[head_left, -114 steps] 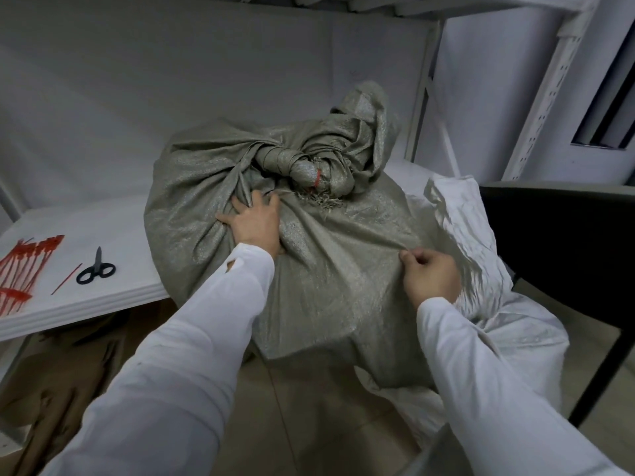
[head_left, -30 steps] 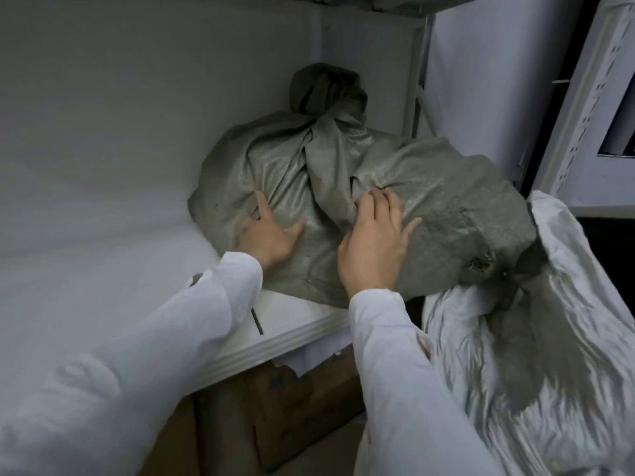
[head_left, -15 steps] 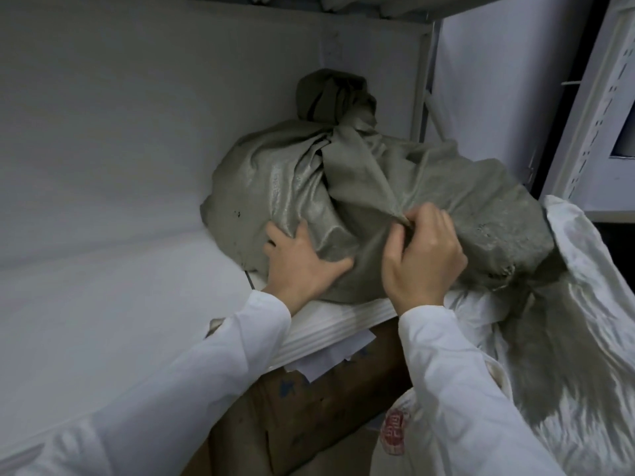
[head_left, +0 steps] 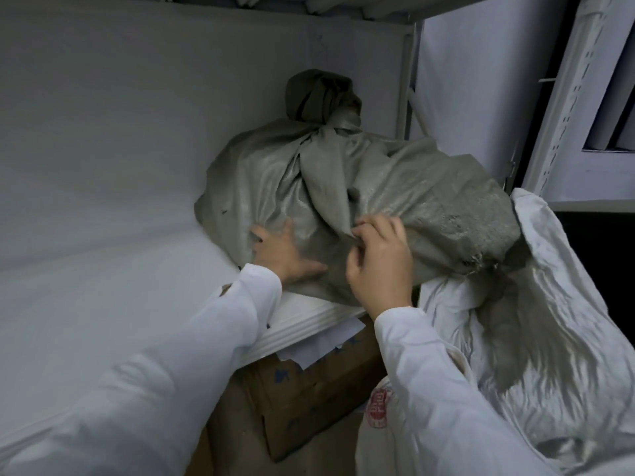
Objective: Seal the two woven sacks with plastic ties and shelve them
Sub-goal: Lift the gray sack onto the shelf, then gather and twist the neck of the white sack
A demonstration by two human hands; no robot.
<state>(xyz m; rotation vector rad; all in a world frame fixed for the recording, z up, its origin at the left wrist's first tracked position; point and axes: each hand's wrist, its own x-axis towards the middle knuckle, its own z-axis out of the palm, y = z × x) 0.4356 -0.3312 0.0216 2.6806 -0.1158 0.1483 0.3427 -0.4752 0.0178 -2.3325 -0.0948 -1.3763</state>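
1. White flat shelf board (head_left: 103, 304): carries the load at its right end. A brown cardboard box (head_left: 309, 383) sits below its front edge.
2. Left hand (head_left: 281, 255): fingers spread, palm flat against the lower left flank of the load, close to the board's front edge.
3. Grey-green bulging woven sack (head_left: 412, 187): lies at the board's right end with its bunched neck toward the rear right corner (no tie is visible from this angle). Its right portion overhangs the board's edge. It looks soft and bulky, probably fairly heavy, and the weave looks slick. Flat palms should push it well. For pulling, grip the neck or a gathered fold.
4. Right hand (head_left: 381, 266): thumb and curled fingers pinch a fold of sack fabric at front centre.
5. White crumpled woven sack (head_left: 549, 321): stands just right of the board, touching the overhanging portion. Whether its mouth is closed cannot be told.
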